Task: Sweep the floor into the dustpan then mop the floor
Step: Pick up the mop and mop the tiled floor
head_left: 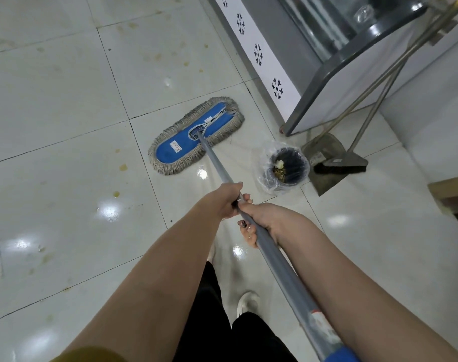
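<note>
Both hands wrap the grey metal mop pole (248,220), the left hand (226,201) just ahead of the right hand (259,222), fingers curled shut around it. The blue flat mop head with grey fringe (195,135) lies on the white tiled floor (65,126) at twelve o'clock; the dustpan (324,163) rests at two o'clock.

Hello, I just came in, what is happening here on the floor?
A person is mopping the tiled floor. Both hands, left hand and right hand, grip the grey mop handle, and the blue mop head lies flat on the tiles. The broom and dustpan stand put aside beside a small lined bin holding some rubbish. Yellowish stains remain on the tiles to the left.
</note>
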